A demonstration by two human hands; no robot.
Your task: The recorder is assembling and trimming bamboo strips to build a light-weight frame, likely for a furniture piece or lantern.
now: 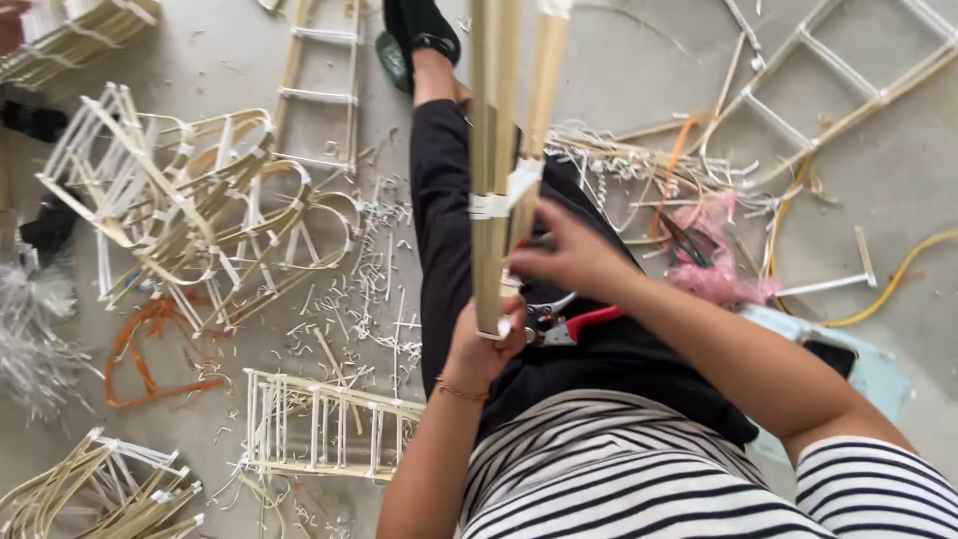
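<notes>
A frame of pale bamboo strips (492, 120) stands upright in front of me, bound with white plastic ties (496, 203). My left hand (481, 349) grips the lower end of the strips. My right hand (567, 255) pinches at the strips just below the white tie. Red-handled cutters (569, 324) lie on my lap on the black trousers (449, 220), between the two hands.
Finished bamboo frames (190, 210) are piled at the left, and a ladder-like frame (319, 424) lies near my left arm. White tie offcuts (369, 299) litter the concrete floor. Pink plastic (714, 265), a yellow cord (898, 274) and a pale blue stool (878, 374) are at the right.
</notes>
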